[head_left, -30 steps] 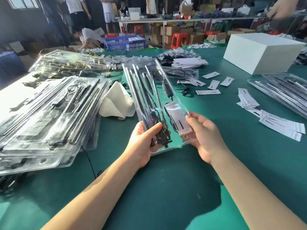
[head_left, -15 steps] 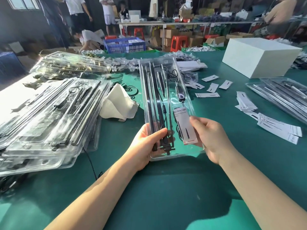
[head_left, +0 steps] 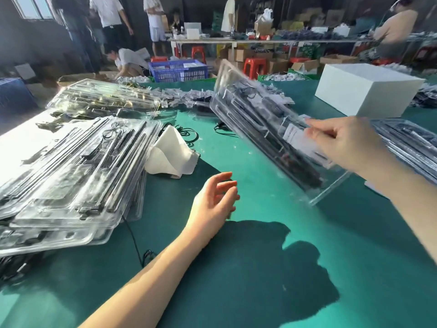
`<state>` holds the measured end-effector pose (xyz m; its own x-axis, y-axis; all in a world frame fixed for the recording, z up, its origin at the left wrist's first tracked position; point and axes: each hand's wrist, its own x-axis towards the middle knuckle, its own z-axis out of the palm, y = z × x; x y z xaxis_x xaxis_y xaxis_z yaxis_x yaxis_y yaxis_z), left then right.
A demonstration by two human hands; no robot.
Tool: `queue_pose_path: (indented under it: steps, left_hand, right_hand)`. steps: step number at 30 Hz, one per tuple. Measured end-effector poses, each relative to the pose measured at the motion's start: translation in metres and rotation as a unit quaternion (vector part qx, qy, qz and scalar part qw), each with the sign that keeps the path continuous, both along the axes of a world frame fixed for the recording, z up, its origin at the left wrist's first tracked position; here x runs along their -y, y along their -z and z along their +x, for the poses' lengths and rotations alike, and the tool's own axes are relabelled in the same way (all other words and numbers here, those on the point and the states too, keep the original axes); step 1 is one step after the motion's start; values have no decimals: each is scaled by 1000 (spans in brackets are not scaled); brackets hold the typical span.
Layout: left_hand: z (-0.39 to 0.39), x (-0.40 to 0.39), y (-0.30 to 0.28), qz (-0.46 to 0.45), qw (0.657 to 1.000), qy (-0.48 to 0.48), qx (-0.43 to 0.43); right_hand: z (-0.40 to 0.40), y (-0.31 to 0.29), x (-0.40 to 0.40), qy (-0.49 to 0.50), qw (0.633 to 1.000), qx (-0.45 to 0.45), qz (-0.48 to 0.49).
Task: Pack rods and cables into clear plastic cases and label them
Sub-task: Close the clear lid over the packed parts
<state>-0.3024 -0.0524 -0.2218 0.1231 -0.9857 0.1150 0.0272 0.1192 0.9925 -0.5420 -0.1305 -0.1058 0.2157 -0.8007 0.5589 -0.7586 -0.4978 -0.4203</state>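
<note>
Right hand (head_left: 340, 143) alone carried the packed clear plastic case (head_left: 267, 129), gripping its near end where the white label (head_left: 305, 144) sat, fingers curled over the edge; the exact pinch was blurred. The case hung clear of the green table (head_left: 236, 280), tilted, its long axis running from the hand up and away to the left, far end highest. Dark rods and cable showed through the plastic. Left hand (head_left: 215, 200) hovered low over the table, palm turned inward, fingers loosely spread, holding nothing, well apart from the case and below it.

Judging from the tilt and the one-handed hold, the case was probably headed for a pile. The big stack of filled cases (head_left: 71, 176) lay to the left, nearer the idle left hand; another batch of cases (head_left: 406, 143) lay on the right, just beyond the carrying wrist. Which pile was meant, I could not tell.

Between the left stack and the case sat a crumpled white cloth (head_left: 172, 157) and some loose black cable (head_left: 186, 133); a swing leftward would pass over both. A white box (head_left: 369, 91) stood farther right, beyond the case. Other people worked in the background.
</note>
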Motion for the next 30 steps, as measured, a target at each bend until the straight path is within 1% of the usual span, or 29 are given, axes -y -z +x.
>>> queue_pose_path:
  steps: [1, 2, 5, 6, 8, 9, 10, 12, 14, 15, 16, 17, 18, 19, 21, 22, 23, 24, 26, 28, 30]
  left_hand:
    - [1, 0, 1, -19, 999, -12, 26]
    - [1, 0, 1, -32, 997, -28, 59]
    - [0, -3, -7, -97, 978, -95, 159]
    - [1, -4, -9, -138, 963, -123, 197]
    - [3, -6, -8, -215, 917, -185, 280]
    - [3, -7, -7, -227, 898, -217, 310]
    - [3, -9, -8, -227, 881, -246, 334]
    - [2, -11, -9, -247, 837, -281, 400]
    - [2, -12, -12, -310, 791, -257, 460]
    - [2, -12, -13, -342, 779, -224, 475]
    - [1, -11, -14, -355, 777, -184, 487]
    - [-1, -11, -14, -340, 779, -143, 507]
    - [-3, -10, -12, -292, 778, -105, 546]
    - [-4, -9, -9, -213, 770, -62, 598]
    - [0, -4, 1, -49, 737, 16, 674]
    - [5, 1, 5, -1, 720, 47, 692]
    - [11, 5, 7, 20, 711, 70, 700]
    - [16, 8, 6, 25, 708, 87, 700]
    - [21, 12, 3, 20, 706, 96, 701]
    - [19, 11, 2, 19, 695, 86, 713]
    - [14, 6, -1, 19, 695, 68, 716]
  right_hand:
    - [-7, -8, -1, -27, 996, -65, -46]
    - [-13, -12, -2, -50, 989, -122, -70]
    - [-28, 3, -3, -90, 960, -241, -107]
    - [-33, 14, -6, -101, 945, -277, -145]
    - [-48, 40, -14, -140, 900, -328, -251]
    - [-58, 53, -18, -162, 885, -333, -281]
    - [-68, 64, -23, -180, 880, -329, -291]
    - [-84, 86, -28, -195, 895, -300, -266]
    - [-92, 99, -28, -191, 925, -256, -205]
    - [-92, 103, -25, -187, 936, -242, -174]
    - [-91, 105, -24, -182, 943, -239, -143]
    - [-90, 106, -22, -174, 948, -242, -111]
    - [-88, 105, -21, -169, 950, -253, -77]
    - [-87, 105, -20, -167, 950, -261, -38]
    - [-80, 100, -18, -158, 953, -255, 50]
    - [-72, 92, -17, -142, 953, -250, 92]
    - [-62, 83, -15, -119, 956, -242, 112]
    - [-49, 74, -13, -99, 963, -225, 111]
    - [-14, 60, -5, -82, 972, -210, 59]
    - [33, 54, -2, -86, 982, -166, 38]
    - [90, 49, -1, -127, 983, -116, 70]
